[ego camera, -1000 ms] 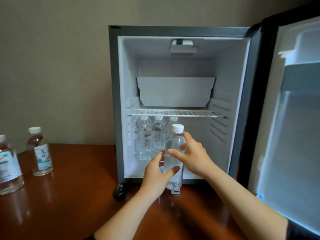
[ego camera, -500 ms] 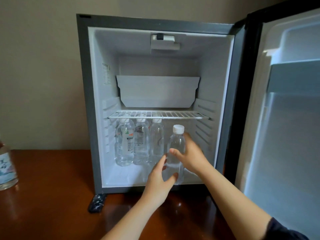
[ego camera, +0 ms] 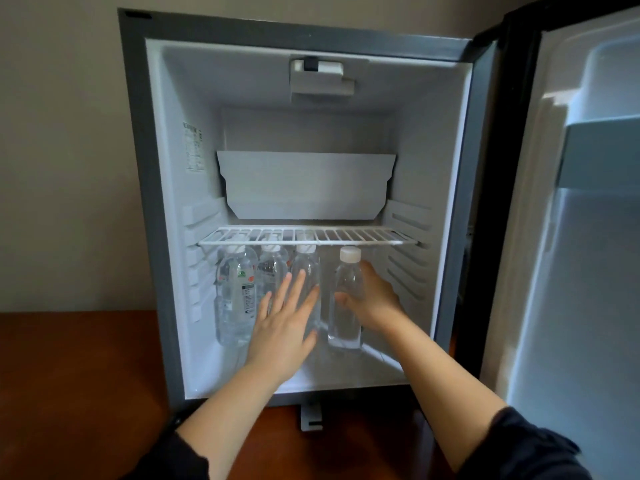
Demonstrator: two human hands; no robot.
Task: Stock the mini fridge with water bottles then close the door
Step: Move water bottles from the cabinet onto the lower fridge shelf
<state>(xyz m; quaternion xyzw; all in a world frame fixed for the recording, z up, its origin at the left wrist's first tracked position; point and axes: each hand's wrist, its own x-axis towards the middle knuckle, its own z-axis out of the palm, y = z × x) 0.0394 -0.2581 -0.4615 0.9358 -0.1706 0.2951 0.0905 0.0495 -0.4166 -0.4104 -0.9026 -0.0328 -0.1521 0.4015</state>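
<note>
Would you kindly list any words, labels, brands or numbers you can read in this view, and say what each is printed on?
None can be read.
Sticker on the fridge's left inner wall: rows of print, too small and blurred.
Label on the leftmost bottle: a green mark, red patch and fine print, illegible.
Label on the second bottle: dark and blurred, illegible.
Bottle in the right hand: no label visible.

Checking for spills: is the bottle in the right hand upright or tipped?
Upright. The bottle stands on the fridge floor, cap up, in the right hand.
</note>
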